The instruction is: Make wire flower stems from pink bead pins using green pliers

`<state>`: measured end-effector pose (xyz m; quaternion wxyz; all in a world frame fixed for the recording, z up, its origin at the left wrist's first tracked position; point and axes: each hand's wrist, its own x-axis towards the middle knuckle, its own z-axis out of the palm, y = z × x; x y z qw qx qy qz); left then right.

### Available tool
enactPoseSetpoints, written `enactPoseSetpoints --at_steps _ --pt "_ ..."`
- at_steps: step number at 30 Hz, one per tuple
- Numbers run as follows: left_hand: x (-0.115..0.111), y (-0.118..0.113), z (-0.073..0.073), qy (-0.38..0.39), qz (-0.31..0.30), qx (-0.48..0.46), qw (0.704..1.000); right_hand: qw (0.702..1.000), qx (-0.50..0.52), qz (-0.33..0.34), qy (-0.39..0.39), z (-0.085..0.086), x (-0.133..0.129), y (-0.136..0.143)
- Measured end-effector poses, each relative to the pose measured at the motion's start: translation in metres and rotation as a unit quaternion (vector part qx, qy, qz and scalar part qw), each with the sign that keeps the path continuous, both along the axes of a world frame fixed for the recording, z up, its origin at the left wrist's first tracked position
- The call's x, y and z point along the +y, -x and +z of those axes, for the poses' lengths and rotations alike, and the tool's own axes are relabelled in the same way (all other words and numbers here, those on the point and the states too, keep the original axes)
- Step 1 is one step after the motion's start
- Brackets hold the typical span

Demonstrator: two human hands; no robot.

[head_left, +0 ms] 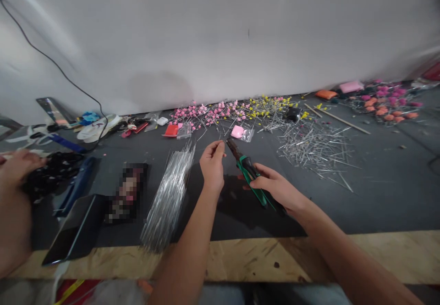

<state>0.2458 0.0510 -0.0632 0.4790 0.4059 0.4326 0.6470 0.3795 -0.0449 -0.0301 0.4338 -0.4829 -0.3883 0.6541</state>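
Note:
My right hand (270, 181) is wrapped round the handles of a pair of pliers (246, 168) with green and black grips. Their dark metal jaws point up and left, right beside the fingertips of my left hand (213, 160). That hand is closed in a pinch; whatever lies between its fingers is too thin or hidden to make out. Left of my left forearm lies a bundle of long straight silver wires (168, 195). A pink packet (237, 131) in clear plastic rests just beyond the pliers' tip.
Pink-tipped wires (213, 112), yellow-tipped wires (264, 105) and a loose wire heap (312, 146) lie along the back and right. Wooden sticks (347, 120) are near them. A phone (129, 192), a dark tablet-like device (75, 229) and another person's hand (19, 167) are at left.

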Motion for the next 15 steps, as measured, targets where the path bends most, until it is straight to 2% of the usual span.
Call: enactPoseSetpoints --at_steps 7,15 --pt "0.0009 -0.0006 0.0052 0.018 -0.037 -0.112 0.993 1.0 -0.018 -0.001 -0.009 -0.0017 -0.001 -0.0006" --pt "0.0001 0.0003 0.0076 0.023 -0.058 -0.127 0.99 0.997 -0.034 0.025 -0.06 -0.0089 0.002 0.0019"
